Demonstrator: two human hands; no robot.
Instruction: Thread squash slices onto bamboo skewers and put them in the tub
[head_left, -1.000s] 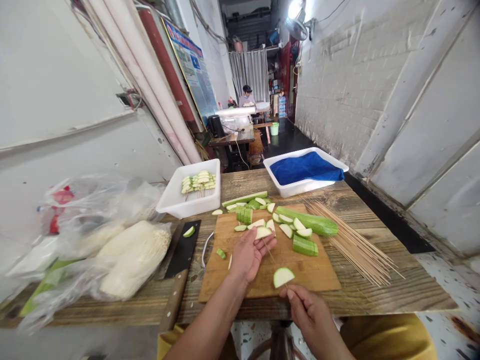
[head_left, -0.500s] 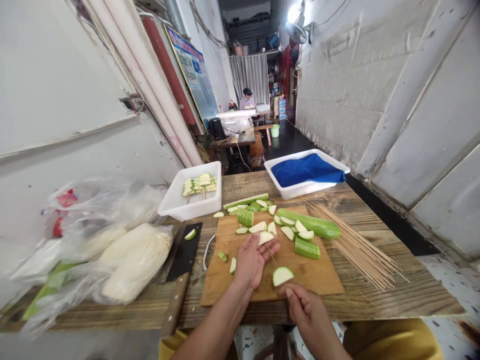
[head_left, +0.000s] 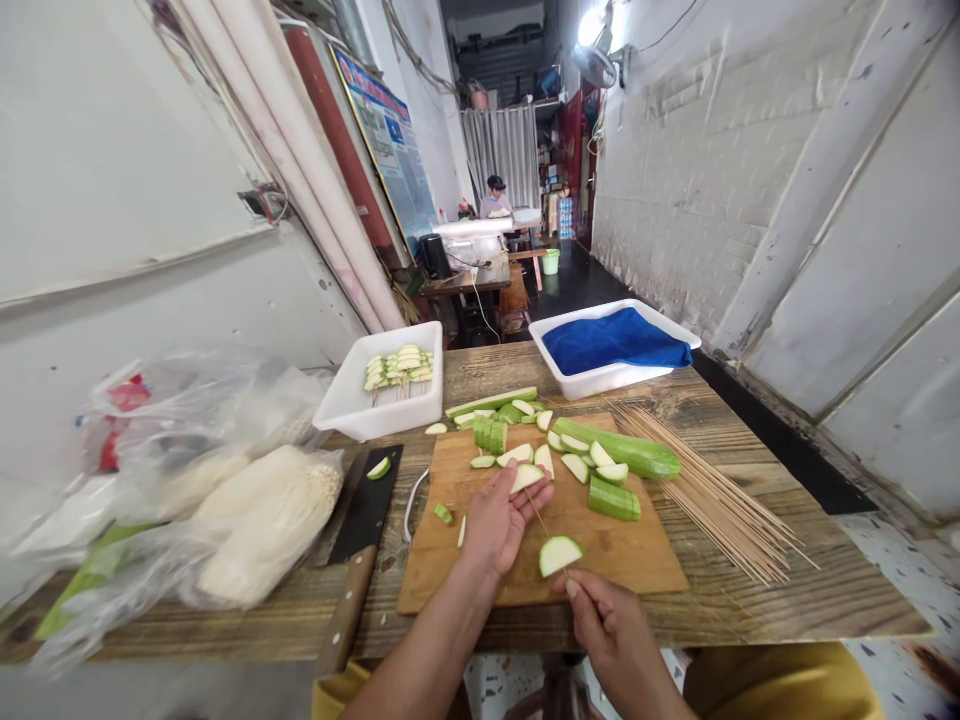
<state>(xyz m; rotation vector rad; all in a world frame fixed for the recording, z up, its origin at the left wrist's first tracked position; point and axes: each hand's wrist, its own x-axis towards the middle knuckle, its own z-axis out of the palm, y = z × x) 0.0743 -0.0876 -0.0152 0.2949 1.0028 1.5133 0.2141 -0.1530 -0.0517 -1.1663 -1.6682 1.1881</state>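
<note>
Cutting board (head_left: 645, 562), lower centre; zucchini (head_left: 637, 449) and loose cuts (head_left: 575, 467) crowd its upper half. Left grip (head_left: 495, 525): half-curled, holding one zucchini slice (head_left: 527, 479), frame centre. Right grip (head_left: 606, 612): pinched on skewer (head_left: 538, 513) just under a threaded slice (head_left: 559, 557). Slices likely light, firm, wet-slick; hold by rind. Skewer thin, probably snappable; hold low.

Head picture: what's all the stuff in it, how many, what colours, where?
table: one, brown, foreground
board: one, tan, table's middle
squash slices: many, white and green, mostly on board
biggest squash: one, green, board's right
skewers: many, tan, right of board
cleaver: one, black and brown, left of board
trays: two, white, table's far side
cloth: one, blue, right tray
bags: several, clear, left
fan: one, grey, right wall
person: one, purple top, background
left hand: one, bare, holding slice
right hand: one, bare, holding skewer
</note>
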